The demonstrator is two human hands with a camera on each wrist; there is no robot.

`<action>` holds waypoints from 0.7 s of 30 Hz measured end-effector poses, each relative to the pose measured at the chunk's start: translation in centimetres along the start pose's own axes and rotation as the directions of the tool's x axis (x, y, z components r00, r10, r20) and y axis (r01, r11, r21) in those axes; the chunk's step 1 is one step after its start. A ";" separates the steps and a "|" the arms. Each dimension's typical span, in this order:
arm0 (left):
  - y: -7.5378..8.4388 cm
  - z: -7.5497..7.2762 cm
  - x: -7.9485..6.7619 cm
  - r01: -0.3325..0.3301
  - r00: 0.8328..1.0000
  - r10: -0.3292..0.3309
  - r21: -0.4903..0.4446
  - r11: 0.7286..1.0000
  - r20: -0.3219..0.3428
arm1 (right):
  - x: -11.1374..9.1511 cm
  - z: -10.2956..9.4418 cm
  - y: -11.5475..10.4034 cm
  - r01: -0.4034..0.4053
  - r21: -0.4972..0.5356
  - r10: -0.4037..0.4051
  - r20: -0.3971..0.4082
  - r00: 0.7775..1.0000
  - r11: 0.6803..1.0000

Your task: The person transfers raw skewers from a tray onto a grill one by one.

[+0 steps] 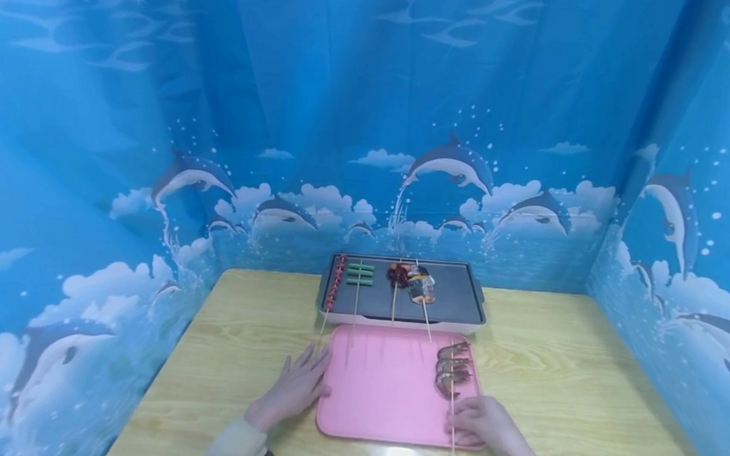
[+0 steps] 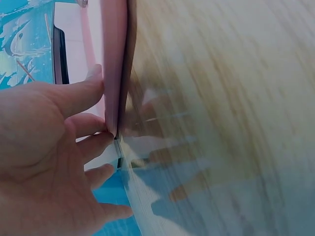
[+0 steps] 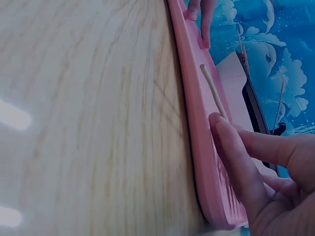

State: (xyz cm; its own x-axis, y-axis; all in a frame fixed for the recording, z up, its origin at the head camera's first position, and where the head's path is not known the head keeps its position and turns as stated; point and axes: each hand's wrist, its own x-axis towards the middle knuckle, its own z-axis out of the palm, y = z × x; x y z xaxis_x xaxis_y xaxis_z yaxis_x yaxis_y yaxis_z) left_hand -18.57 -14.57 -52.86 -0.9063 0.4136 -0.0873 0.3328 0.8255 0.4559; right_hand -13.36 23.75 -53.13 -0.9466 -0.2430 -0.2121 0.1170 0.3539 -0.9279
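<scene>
A shrimp skewer (image 1: 450, 367), with several grey-brown shrimp on a thin stick, lies over the right side of the pink tray (image 1: 385, 404). My right hand (image 1: 485, 420) pinches the lower part of its stick (image 3: 211, 86) between thumb and forefinger, near the tray's front right corner. At the opposite side, the left hand (image 1: 292, 386) touches the tray's left edge, its fingers spread and fairly straight. In the left wrist view, the thumb and nearest fingers of that hand (image 2: 44, 142) meet the tray wall (image 2: 114, 59).
Behind the tray stands a dark griddle (image 1: 456, 282) with a light body. On it lie a red skewer (image 1: 336, 282), a green skewer (image 1: 360, 274), a dark red skewer (image 1: 398, 275) and a fish-like skewer (image 1: 422, 287). Their sticks jut forward. A blue dolphin curtain (image 1: 347, 115) surrounds the wooden table (image 1: 538, 364).
</scene>
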 end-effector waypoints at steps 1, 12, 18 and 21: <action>0.0 0.0 0.0 0.001 1.000 -0.001 0.004 1.000 0.001 | -0.2 -0.1 0.0 0.001 0.011 -0.001 0.004 1.000 1.000; 0.2 -0.1 0.1 0.006 1.000 -0.006 0.049 0.999 -0.008 | -2.3 -1.8 -2.5 -0.008 -0.027 0.006 -0.061 0.998 1.000; 0.2 0.1 0.2 0.009 1.000 -0.009 0.045 0.999 -0.002 | -1.7 -3.5 -4.3 0.045 -0.067 -0.051 -0.095 0.994 0.997; 0.2 0.2 0.2 0.008 1.000 -0.008 0.043 0.999 -0.002 | -0.9 -4.3 -4.9 0.063 -0.073 -0.070 -0.101 0.992 0.995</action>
State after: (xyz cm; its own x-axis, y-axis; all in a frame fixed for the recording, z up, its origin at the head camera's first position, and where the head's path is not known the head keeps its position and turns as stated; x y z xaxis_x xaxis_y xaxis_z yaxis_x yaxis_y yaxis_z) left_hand -18.67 -14.25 -52.96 -0.9094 0.4061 -0.0896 0.3362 0.8448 0.4163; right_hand -14.37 26.08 -47.06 -0.9779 -0.1746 -0.1146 0.0351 0.4034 -0.9144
